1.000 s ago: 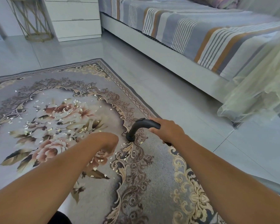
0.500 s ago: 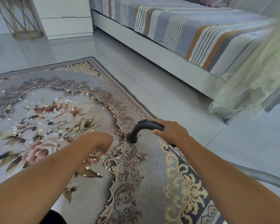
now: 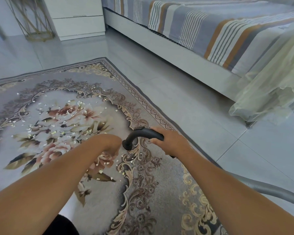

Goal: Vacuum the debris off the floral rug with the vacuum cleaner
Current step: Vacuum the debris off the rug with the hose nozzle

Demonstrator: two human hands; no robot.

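Note:
The floral rug (image 3: pixel 151 192) lies on the tiled floor, grey with a rose medallion at its centre. Small pale flakes of debris (image 3: pixel 58 128) are scattered over the medallion and toward its near edge. My right hand (image 3: pixel 171 141) grips the curved black vacuum handle (image 3: pixel 142 133), whose lower end points down at the rug. A grey ribbed hose (image 3: pixel 270 189) runs off behind my right forearm. My left hand (image 3: pixel 109 144) bends down just left of the handle's end, with its fingers hidden beneath the wrist. The vacuum's tube and head are hidden.
A bed (image 3: pixel 202 36) with a striped cover runs along the right, with a pale sheer curtain (image 3: pixel 270 92) hanging over its near corner. A white drawer unit (image 3: pixel 76 17) and a gold wire stand (image 3: pixel 36 22) are at the back. Bare tiles lie between rug and bed.
The view has shifted a little, and the grey hose has come into sight at the lower right. Both hands stay in much the same place, the right still on the handle.

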